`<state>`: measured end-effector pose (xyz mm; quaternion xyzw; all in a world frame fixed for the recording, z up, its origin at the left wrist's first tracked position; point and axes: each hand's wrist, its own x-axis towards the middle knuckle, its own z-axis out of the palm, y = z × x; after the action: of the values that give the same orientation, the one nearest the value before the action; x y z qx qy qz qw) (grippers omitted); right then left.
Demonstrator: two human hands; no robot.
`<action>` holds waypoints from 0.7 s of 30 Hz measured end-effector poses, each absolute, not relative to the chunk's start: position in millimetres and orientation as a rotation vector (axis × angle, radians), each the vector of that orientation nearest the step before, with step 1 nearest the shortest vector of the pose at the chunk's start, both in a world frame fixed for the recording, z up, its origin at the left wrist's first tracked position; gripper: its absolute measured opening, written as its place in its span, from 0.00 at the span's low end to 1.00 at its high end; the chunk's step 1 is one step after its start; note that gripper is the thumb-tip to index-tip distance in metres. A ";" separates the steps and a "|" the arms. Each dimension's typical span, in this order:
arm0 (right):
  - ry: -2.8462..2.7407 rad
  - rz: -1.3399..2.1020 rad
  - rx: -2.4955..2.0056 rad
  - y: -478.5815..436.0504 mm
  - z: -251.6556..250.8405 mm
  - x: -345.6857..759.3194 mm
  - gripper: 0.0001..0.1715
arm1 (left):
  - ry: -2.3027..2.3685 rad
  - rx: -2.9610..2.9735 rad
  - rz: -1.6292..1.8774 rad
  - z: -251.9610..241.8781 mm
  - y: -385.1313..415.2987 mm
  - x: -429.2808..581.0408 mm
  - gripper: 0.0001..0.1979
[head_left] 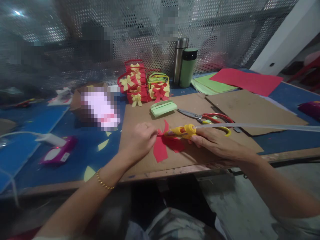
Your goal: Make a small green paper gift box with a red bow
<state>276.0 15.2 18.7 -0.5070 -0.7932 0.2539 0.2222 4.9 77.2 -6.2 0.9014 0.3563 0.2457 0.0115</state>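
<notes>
My left hand [143, 138] pinches a red paper bow [160, 150] at its middle, low over a brown cardboard sheet [140, 160]. In my right hand [212, 141] is a yellow glue gun [182, 131], its nozzle pointing left at the bow's centre. A long clear glue stick [257, 126] runs out of its back end to the right. Just beyond the bow lies a folded pale green paper piece [163, 108]. Scissors with red handles [217, 116] rest behind my right hand, beside a yellow-handled tool [228, 131] that is partly hidden.
Small red paper boxes with yellow bows [137, 90] and a yellow one [159, 90] are grouped at the back, near a green tumbler [188, 68] and a steel flask [178, 60]. Red paper [247, 80] lies back right; a purple packet [58, 153] sits left.
</notes>
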 end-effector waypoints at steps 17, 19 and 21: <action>-2.163 0.631 -1.412 13.4 9.1 284.8 0.30 | 1.003 2.939 0.687 -4.7 76.8 3.6 0.09; -2.137 0.645 -1.422 13.4 6.5 286.9 0.28 | 0.989 2.954 0.699 -4.4 76.5 3.3 0.09; -2.121 0.667 -1.423 13.6 5.3 288.0 0.27 | 0.983 2.966 0.704 -4.1 76.4 2.8 0.09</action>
<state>288.0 13.6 5.3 -0.5223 -0.7783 0.2447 0.2483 2.8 76.4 -4.1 0.9255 0.3068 0.2198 -0.0309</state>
